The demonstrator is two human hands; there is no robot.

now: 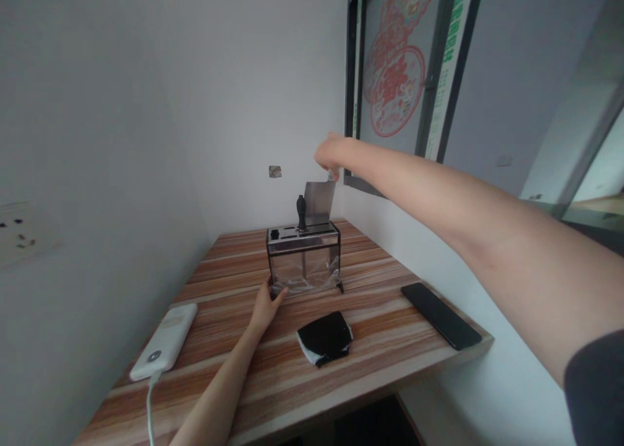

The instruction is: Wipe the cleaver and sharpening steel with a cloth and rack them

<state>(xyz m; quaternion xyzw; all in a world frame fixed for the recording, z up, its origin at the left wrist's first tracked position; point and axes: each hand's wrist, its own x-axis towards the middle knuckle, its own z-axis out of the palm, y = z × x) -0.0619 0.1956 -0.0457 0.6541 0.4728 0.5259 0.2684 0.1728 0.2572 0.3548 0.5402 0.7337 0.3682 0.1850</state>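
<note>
A knife holder (303, 244) with a metal top and clear sides stands upright on the wooden table. My left hand (266, 303) grips its lower left corner, thumb across the front and fingers at the side. Above the holder, my right hand (330, 153) is closed on the handle of a cleaver (319, 202). The cleaver's wide blade points down, its lower edge at the slotted top; how deep it sits in a slot is hard to see. Just left of the blade, a black-handled tool (301, 212) stands upright in the holder.
A crumpled black-and-white piece (325, 337) lies in front of the holder. A black phone (441, 314) rests at the table's right edge. On the left is a white power bank (166, 342) with a cable. Walls border the table (234, 257), with a window at the right.
</note>
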